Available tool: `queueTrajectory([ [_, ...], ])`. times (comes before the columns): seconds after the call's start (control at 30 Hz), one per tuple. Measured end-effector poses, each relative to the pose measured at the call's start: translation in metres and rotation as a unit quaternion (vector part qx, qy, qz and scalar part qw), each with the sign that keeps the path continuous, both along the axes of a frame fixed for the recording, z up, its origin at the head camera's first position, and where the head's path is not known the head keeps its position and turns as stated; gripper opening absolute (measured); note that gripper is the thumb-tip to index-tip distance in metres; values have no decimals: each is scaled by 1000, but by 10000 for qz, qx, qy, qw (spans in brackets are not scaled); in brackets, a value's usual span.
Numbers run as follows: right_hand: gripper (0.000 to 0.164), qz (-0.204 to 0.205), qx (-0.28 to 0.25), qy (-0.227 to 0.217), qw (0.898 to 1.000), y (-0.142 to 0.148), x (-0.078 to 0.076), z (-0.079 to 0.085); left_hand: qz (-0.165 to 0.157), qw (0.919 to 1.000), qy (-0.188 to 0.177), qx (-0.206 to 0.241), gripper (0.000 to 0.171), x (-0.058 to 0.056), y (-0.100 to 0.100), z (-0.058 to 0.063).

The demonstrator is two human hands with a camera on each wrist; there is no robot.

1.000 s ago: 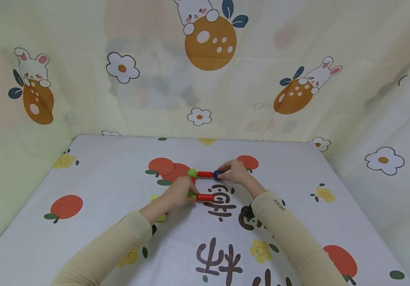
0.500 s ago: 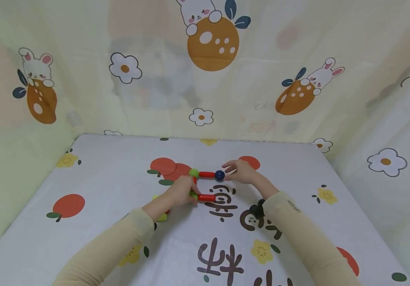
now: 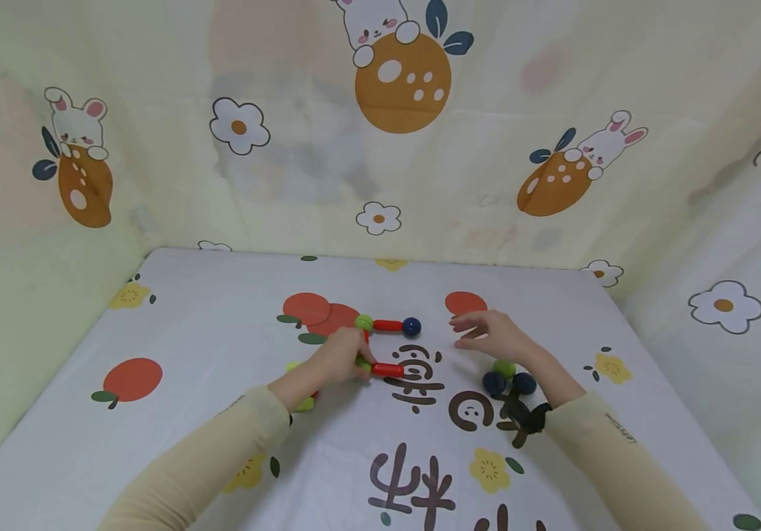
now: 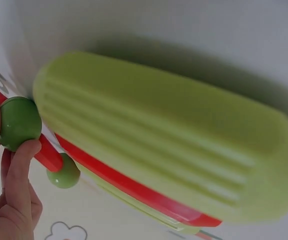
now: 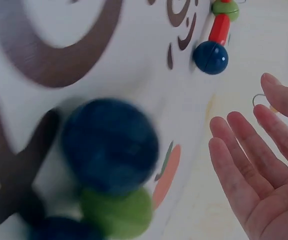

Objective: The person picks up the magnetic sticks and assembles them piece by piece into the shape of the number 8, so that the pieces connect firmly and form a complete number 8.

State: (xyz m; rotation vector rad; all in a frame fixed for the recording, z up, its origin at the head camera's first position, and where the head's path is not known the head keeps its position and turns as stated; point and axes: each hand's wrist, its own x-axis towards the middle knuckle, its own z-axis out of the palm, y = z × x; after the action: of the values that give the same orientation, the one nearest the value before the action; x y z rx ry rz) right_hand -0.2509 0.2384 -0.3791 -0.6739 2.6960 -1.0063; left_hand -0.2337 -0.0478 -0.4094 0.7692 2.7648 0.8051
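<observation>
My left hand (image 3: 343, 355) pinches a green ball (image 4: 20, 122) with a red rod (image 3: 388, 370) sticking out to the right. A second, partly hidden red rod (image 4: 49, 154) links it to the farther green ball (image 3: 363, 323). From there another red rod (image 3: 388, 325) runs right to a dark blue ball (image 3: 411, 327). My right hand (image 3: 495, 333), holding nothing, hovers right of that blue ball with fingers spread. Below it lie a loose green ball (image 3: 504, 369) and two dark blue balls, one left (image 3: 494, 382) and one right (image 3: 524, 383).
Left of the joined pieces, under my left wrist, is a ribbed yellow-green piece (image 4: 169, 135) with a red part (image 4: 134, 185) alongside. A printed cloth (image 3: 221, 317) covers the table; a patterned curtain (image 3: 301, 169) hangs behind. A black device (image 3: 523, 417) sits at my right wrist.
My right hand has let go of the dark blue ball and moved right, uncovering the loose balls. My left hand keeps its pinch on the green ball.
</observation>
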Motion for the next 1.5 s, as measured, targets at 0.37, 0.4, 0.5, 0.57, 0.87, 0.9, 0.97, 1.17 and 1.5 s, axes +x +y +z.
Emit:
queueTrajectory([
  [0.37, 39, -109, 368, 153, 9991, 33, 25, -4, -11, 10000, -42, 25, 29, -2, 0, 1],
  [0.4, 39, -114, 399, 128, 9991, 35, 27, -4, -18, 10000, -40, 14, 29, -2, 0, 1],
  [0.5, 39, -148, 557, 114, 9983, 40, 32, -4, -44, 10000, -19, -52, 28, -2, 1, 1],
  [0.57, 39, -151, 620, 32, 9980, 42, 36, -4, -43, 9999, -28, -95, 28, -3, 1, 1],
  [0.87, 36, -74, 657, -99, 9978, 50, 46, -3, -58, 9999, -14, -96, 27, -4, 2, 0],
  [0.9, 36, -92, 660, -139, 9977, 50, 46, -3, -57, 9999, -9, -95, 27, -4, 2, 1],
  [0.97, 34, -77, 660, -191, 9976, 49, 47, -5, -57, 9999, -8, -97, 27, -3, 2, 1],
  [1.17, 32, 44, 696, -233, 9973, 45, 48, -14, -122, 9999, 15, -70, 28, -4, 2, 1],
  [1.5, 30, -12, 352, -276, 9990, 25, 44, -27, -134, 9999, 62, -75, 27, -3, -2, -1],
])
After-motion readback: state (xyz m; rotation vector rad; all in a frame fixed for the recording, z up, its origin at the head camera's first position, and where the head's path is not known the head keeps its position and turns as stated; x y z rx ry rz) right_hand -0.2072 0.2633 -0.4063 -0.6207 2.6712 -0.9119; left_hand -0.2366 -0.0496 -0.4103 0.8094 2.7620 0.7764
